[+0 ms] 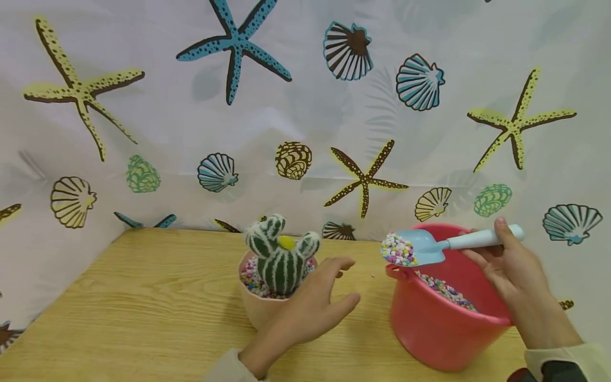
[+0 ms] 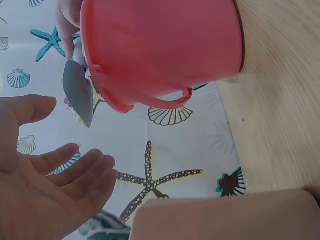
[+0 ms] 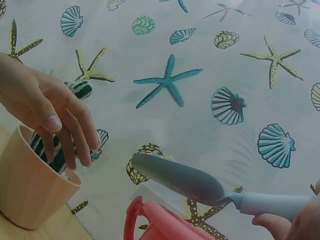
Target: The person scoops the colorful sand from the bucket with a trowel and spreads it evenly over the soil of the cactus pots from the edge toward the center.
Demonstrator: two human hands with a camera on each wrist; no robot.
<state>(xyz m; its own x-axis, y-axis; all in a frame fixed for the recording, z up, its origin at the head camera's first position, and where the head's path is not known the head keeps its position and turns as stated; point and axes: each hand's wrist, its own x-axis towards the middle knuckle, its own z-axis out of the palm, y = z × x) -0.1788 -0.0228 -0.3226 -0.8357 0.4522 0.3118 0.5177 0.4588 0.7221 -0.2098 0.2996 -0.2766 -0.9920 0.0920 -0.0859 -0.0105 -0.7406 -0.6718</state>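
Note:
In the head view my right hand grips the pale handle of a light blue trowel. Its blade carries a heap of multicoloured pebbles above the left rim of a red bucket. More pebbles lie inside that bucket. My left hand, fingers loosely bent and holding nothing, hovers by the right side of a pale pink pot. A knitted green and white cactus with a yellow flower stands in the pot among pebbles, partly hidden by that hand.
Everything stands on a wooden table. A white cloth printed with starfish and shells hangs behind it. A loop handle sticks out from the bucket's side. One small pebble lies on the wood between pot and bucket.

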